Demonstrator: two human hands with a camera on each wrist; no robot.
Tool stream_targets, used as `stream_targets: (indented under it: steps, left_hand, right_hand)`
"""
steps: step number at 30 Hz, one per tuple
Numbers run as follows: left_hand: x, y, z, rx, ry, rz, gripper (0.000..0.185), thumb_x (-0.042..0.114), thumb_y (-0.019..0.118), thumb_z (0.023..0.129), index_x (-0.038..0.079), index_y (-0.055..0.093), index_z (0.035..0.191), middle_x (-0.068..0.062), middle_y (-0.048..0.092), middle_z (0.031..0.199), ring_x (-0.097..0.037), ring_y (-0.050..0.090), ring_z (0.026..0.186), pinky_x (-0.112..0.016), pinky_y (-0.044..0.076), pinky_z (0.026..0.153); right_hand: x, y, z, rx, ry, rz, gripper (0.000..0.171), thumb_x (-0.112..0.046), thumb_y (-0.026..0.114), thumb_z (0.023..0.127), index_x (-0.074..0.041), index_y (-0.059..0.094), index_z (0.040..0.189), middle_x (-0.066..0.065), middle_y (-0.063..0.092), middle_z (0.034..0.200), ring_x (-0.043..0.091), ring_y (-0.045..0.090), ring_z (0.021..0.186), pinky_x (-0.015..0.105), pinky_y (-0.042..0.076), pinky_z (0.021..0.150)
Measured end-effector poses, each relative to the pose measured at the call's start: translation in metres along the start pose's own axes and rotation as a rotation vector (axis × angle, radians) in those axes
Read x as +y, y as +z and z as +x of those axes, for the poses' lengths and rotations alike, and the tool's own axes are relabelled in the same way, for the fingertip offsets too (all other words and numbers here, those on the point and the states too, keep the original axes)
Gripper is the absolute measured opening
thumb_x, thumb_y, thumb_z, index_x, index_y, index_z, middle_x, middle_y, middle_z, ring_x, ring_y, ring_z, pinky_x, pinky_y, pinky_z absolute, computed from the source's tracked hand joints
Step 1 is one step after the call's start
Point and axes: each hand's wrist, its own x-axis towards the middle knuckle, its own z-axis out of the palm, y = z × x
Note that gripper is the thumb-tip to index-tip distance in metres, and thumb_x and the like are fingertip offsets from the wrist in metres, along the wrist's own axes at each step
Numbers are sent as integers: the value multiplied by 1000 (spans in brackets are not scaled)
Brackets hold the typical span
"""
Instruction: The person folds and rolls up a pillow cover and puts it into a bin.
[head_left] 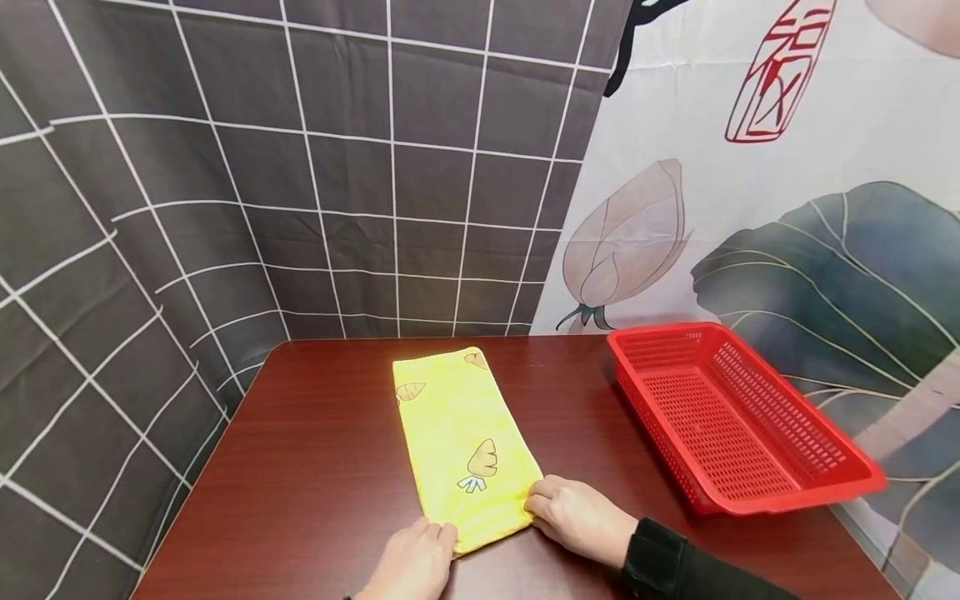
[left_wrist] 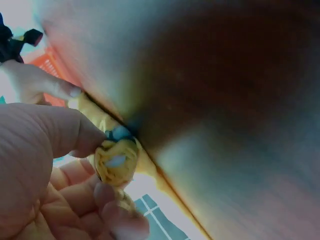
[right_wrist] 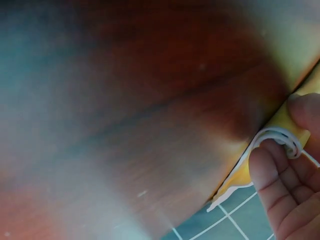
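Note:
A yellow cloth (head_left: pixel 457 425) printed with carrots lies lengthwise on the table, its near edge curled into a roll. My left hand (head_left: pixel 417 557) grips the left end of that roll, thumb and fingers around it. In the left wrist view the coiled end of the cloth (left_wrist: pixel 117 162) shows between thumb and fingers. My right hand (head_left: pixel 577 515) holds the right end, where the right wrist view shows the spiral of pale-edged cloth layers (right_wrist: pixel 280 135) between thumb and fingers. The far part of the cloth lies flat.
A red plastic basket (head_left: pixel 678 467) with perforated sides stands at the right of the brown wooden table (head_left: pixel 322 467). Behind the table hang a dark gridded curtain (head_left: pixel 337 183) and a white cloth printed with lotus leaves (head_left: pixel 832 283).

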Motion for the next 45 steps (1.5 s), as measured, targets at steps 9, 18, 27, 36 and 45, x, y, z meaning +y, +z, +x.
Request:
stream_targets:
  steps: [9, 18, 27, 36, 45]
  left_hand:
    - [-4, -6, 2, -33, 21, -9, 22, 28, 85, 81, 19, 65, 75, 7, 57, 73, -12, 52, 76, -23, 42, 59]
    - [-18, -8, 21, -150, -14, -44, 26, 37, 80, 84, 24, 66, 66, 7, 60, 68, -13, 54, 67, -32, 44, 57]
    - [-23, -14, 39, -349, -242, -93, 34, 45, 82, 85, 18, 70, 67, 0, 67, 67, -22, 64, 63, -43, 53, 63]
    - [-31, -15, 49, -427, -429, -123, 50, 58, 88, 77, 9, 77, 84, -8, 71, 77, -27, 70, 75, -51, 57, 71]
    - [-31, -14, 51, -424, -422, -93, 50, 60, 89, 73, 13, 71, 77, -5, 67, 71, -27, 69, 71, -48, 57, 66]
  right_hand:
    - [-4, 0, -1, 12, 14, 0, 12, -14, 85, 88, -18, 75, 94, -8, 67, 92, 6, 63, 83, 16, 53, 75]
    - [-8, -5, 3, -28, 31, 4, 13, -16, 86, 88, -20, 74, 92, -9, 67, 91, 6, 62, 83, 16, 52, 73]
    - [-7, 2, 2, -23, 21, -39, 19, -20, 89, 82, -23, 72, 88, -12, 62, 84, 6, 54, 76, 18, 44, 68]
    - [-13, -14, 14, -223, 168, 38, 20, -18, 83, 87, -22, 65, 78, -10, 56, 80, 5, 49, 70, 20, 45, 64]
    - [-6, -33, 27, -514, 560, 539, 28, -18, 89, 84, -18, 67, 67, -14, 51, 58, 0, 45, 53, 20, 41, 53]
